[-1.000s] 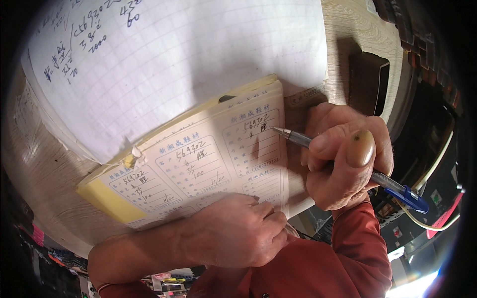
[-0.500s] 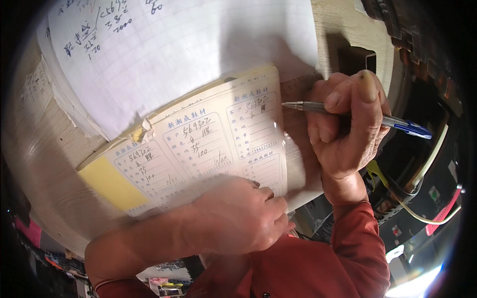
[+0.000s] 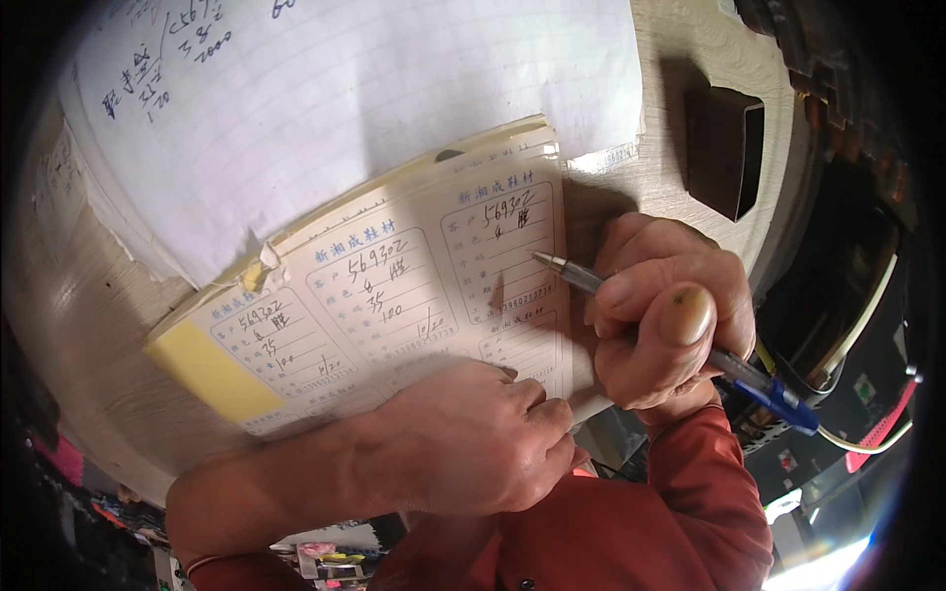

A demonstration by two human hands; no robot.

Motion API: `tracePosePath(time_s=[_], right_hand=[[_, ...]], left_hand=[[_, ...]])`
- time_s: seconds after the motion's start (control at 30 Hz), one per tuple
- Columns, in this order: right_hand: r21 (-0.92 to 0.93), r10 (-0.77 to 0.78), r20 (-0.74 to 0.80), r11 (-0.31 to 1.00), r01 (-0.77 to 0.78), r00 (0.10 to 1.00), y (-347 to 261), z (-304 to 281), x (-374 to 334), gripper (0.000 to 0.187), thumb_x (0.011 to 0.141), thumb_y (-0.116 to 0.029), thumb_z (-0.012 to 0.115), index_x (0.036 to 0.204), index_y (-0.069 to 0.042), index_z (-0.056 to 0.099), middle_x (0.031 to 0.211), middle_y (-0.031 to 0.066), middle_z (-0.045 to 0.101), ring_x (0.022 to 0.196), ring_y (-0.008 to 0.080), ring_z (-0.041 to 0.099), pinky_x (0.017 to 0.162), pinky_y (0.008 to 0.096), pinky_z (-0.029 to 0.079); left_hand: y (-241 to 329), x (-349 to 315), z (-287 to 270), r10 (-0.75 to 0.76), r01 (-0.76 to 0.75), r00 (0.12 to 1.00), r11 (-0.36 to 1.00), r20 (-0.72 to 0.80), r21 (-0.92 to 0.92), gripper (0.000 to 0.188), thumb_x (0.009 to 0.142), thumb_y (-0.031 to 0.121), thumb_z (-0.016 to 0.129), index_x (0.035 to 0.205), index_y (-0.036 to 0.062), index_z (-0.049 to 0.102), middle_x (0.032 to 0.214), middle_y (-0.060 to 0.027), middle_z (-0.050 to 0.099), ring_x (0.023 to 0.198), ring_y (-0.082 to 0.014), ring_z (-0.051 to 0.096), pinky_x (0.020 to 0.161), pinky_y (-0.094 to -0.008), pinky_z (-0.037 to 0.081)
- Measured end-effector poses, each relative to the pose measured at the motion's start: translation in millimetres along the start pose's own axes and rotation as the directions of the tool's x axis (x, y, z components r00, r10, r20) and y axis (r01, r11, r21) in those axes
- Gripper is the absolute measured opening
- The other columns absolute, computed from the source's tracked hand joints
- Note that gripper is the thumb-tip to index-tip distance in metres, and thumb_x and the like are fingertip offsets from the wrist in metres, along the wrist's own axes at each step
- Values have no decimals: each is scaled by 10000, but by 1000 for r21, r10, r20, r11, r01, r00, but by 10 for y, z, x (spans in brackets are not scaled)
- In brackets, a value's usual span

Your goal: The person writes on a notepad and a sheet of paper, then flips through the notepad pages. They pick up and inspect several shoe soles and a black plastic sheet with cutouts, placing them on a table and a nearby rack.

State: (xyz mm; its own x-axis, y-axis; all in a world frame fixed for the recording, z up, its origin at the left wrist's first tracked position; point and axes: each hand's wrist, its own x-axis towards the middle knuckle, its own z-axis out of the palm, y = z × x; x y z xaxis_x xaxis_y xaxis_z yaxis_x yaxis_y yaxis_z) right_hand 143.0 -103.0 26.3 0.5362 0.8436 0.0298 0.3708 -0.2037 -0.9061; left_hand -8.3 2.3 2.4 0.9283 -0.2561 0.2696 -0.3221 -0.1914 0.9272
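Pad of printed slips lies slantwise on a wood-grain table, lower edge toward the wearer. Top page cream, printed in blue; rounded boxes in three columns, ruled lines inside each. Left and middle boxes of the upper row carry dark handwriting down most of their lines; right box is written on its top lines only, the lower ones bare. Second row starts below, partly covered by the left arm. Yellow strip shows along the pad's left end. Upper edge thick with leaves, a crumpled pale scrap sticking up there.

Pen: clear barrel, silvery cone tip, blue cap on the far end. Right hand clamped on it, thumb and fingers pinching; tip over the right box, contact with the page cannot be told.

Left hand apart from the right, fingers curled, lying across the pad's lower part; cannot tell if anything is under the fingers.

Beyond the pad, large white sheet with handwriting at upper left. Dark open box stands to the right.
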Motion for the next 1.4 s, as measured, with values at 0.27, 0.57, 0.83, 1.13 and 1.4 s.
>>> tracePosePath(time_s=[0.27,0.57,0.83,1.13,1.4], right_hand=[[149,-147,33,979,140,989,108,21,40,136,895,-108,724,862,-9,637,634,83,576,464,205,511,411,334,355],[208,-176,-6,963,174,984,111,87,57,110,861,-42,724,837,10,630,656,101,629,457,183,493,407,321,347],[66,-94,113,994,87,989,35,30,91,250,988,-242,600,891,-12,614,593,61,549,457,154,491,416,288,354],[27,-72,69,997,71,995,36,72,73,334,1057,-315,536,917,-18,599,584,49,533,467,131,494,429,275,372],[30,-73,102,997,70,992,23,52,87,356,1052,-303,539,869,-4,597,594,63,546,466,152,498,423,294,377]], left_hand=[[6,-10,93,-2,0,995,1000,-104,-27,111,787,163,710,753,59,722,809,-81,652,695,-208,651,544,-345,568],[23,-9,89,-22,22,995,1000,-96,5,202,851,181,695,686,64,706,775,-80,652,714,-197,657,511,-332,565],[13,-3,47,-11,12,998,1000,-68,13,194,854,198,695,710,69,720,794,-87,665,744,-206,666,551,-334,576],[18,-7,70,1,4,996,999,-92,45,195,870,194,690,732,62,728,804,-95,672,735,-211,672,542,-339,577],[11,-11,58,1,1,997,1000,-83,21,160,838,177,701,730,62,727,799,-95,666,720,-211,666,527,-341,575]])
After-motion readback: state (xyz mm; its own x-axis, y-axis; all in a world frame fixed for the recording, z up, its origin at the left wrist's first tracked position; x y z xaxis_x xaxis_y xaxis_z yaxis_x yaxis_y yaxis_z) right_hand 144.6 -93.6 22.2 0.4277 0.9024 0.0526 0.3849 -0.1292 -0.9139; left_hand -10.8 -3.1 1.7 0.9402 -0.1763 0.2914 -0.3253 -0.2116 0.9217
